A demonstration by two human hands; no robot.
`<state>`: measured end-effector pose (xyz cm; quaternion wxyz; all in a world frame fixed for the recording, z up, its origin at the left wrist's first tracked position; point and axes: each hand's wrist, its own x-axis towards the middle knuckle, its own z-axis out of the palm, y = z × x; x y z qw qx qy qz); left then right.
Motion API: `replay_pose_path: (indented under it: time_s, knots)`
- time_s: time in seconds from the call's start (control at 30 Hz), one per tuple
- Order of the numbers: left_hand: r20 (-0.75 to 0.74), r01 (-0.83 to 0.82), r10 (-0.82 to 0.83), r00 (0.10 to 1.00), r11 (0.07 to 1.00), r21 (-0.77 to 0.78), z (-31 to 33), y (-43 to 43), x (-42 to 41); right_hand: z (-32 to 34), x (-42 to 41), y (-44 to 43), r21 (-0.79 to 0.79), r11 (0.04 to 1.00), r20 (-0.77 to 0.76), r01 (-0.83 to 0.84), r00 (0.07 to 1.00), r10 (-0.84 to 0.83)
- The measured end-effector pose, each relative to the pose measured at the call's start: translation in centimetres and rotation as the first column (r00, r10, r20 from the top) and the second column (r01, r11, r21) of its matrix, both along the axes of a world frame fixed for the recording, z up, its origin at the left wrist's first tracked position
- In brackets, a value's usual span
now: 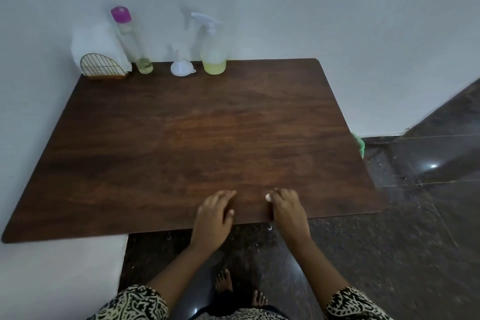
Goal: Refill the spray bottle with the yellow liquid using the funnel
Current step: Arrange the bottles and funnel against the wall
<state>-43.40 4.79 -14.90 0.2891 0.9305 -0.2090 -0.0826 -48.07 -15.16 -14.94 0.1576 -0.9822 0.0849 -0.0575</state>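
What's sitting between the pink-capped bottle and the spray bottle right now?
Only the white funnel, upside down on the table, between the pink-capped bottle and spray bottle, per head view.

Hidden and cut off
The bench [181, 138] hides most of a green thing [359, 144]; the bottom edge crops both sleeves [135, 302].

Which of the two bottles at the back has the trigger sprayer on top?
The spray bottle, right of the funnel, with a white trigger head. The tall bottle to the left has a pink cap instead.
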Motion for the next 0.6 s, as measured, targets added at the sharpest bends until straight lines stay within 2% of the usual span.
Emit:
replay_pose_path:
  time_s: [0.07,0.1,0.17,0.23,0.27,0.33,0.53,0.6]
  knots:
    - [-0.107,0.105,-0.112,0.988,0.992,-0.069,0.7,-2.2,0.5,0.7,1.3,1.2,0.034,0.992,-0.006,-0.124,0.992,0.124]
    - [-0.202,0.066,-0.097,0.975,0.985,-0.158,1.1,-3.3,0.9,1.1,2.0,1.5,0.113,0.986,-0.004,-0.127,0.992,0.128]
    - [-0.474,-0.216,0.012,0.88,0.9,-0.378,2.4,-5.2,1.5,2.1,3.1,1.6,0.405,0.914,-0.02,-0.011,1.0,0.021]
    - [-0.679,-0.467,0.024,0.734,0.744,-0.478,3.3,-6.4,2.2,3.6,3.8,0.7,0.661,0.745,-0.018,0.089,0.995,-0.102]
    - [-0.715,-0.514,0.012,0.699,0.703,-0.491,3.8,-7.0,2.6,4.5,4.1,0.0,0.737,0.67,-0.003,0.094,0.991,-0.135]
    - [-0.744,-0.553,-0.047,0.666,0.638,-0.536,5.0,-8.4,3.3,6.2,4.6,-1.7,0.813,0.577,0.015,0.078,0.988,-0.154]
    - [-0.795,-0.667,-0.068,0.603,0.504,-0.549,7.5,-16.6,6.6,8.6,6.4,-9.5,0.844,0.529,0.079,0.082,0.958,-0.274]
    - [-0.797,-0.676,-0.073,0.599,0.488,-0.553,7.7,-20.4,7.8,9.0,7.2,-13.1,0.874,0.482,0.049,0.061,0.976,-0.213]
